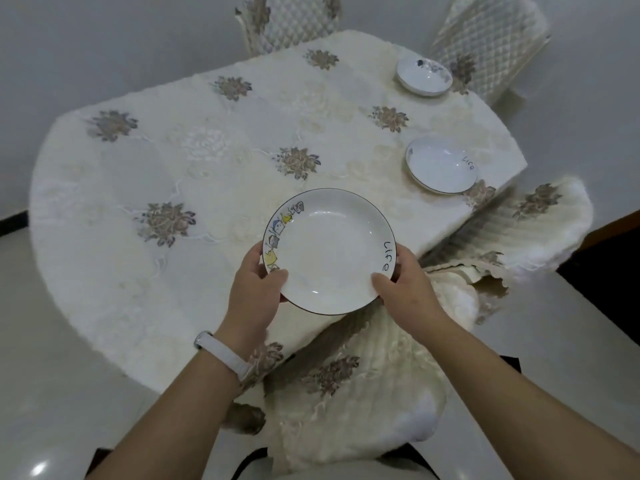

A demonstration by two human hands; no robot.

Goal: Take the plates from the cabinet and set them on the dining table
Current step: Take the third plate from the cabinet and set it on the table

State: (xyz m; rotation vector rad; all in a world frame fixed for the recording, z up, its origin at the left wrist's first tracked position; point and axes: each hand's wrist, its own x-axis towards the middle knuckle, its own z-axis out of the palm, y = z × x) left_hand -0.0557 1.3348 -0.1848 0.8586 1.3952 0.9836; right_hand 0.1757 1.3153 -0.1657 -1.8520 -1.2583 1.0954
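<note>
White near plate (329,251) with a thin dark rim, little yellow, blue and grey drawings on its left side, black word "Life" on its right. White middle plate (441,164), dark rim, same black word. White far plate (424,77) with grey-blue drawings. Cream desk cloth (194,140) dotted with brown and grey flower bunches. Cream chair covers (491,39) in a diamond pattern. White wristband (221,355). Pale grey shiny floor (52,393).

Both hands, left (258,289) and right (403,289), grip a plate (329,251) over the table (207,150); two plates (441,164) (424,77) rest at right.
</note>
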